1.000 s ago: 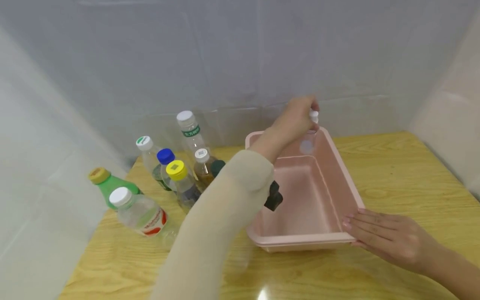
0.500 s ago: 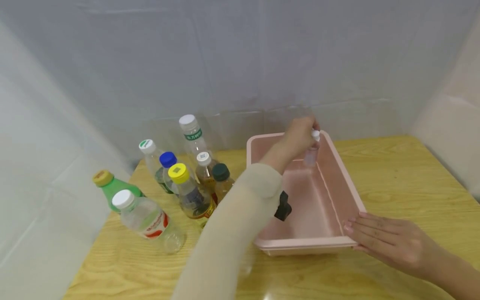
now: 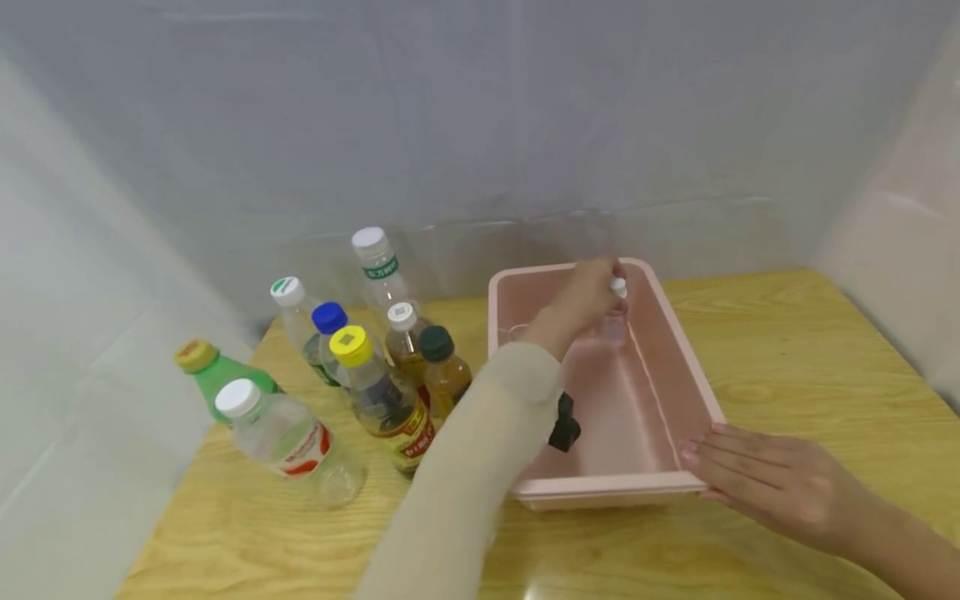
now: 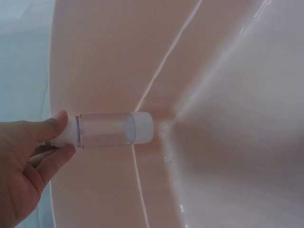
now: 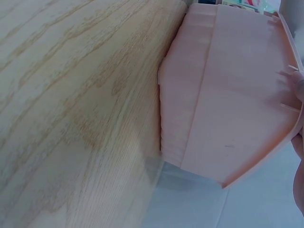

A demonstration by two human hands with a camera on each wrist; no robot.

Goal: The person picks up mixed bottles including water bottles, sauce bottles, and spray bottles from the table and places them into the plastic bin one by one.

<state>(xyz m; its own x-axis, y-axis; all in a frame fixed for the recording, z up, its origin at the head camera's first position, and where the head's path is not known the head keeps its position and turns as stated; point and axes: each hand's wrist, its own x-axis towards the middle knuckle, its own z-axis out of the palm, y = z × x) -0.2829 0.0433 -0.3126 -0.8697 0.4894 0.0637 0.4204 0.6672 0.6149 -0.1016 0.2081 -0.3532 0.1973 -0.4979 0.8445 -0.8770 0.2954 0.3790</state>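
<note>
My left hand [image 3: 587, 296] reaches into the far end of a pink plastic basin [image 3: 694, 367] and pinches a small clear bottle by its white top. In the left wrist view, thumb and fingers of the left hand [image 4: 26, 164] hold that top, and the bottle [image 4: 104, 129] with its whitish base points toward the basin's bottom corner. I cannot tell whether its base touches the floor. At the near right corner, my right hand [image 3: 787, 483] grips the basin's rim, fingertips over the edge and thumb at the outside.
Several bottles stand left of the basin, among them a yellow-capped bottle [image 3: 386, 400], a dark-capped bottle [image 3: 446, 375] and a clear bottle with a red label [image 3: 292, 446]. A black object [image 3: 564, 423] shows beside the left sleeve [image 3: 480, 450]. A grey covered wall [image 3: 480, 125] rises behind.
My left hand has lowered the small bottle from above the far rim down into the basin. The right hand stays on the corner.
</note>
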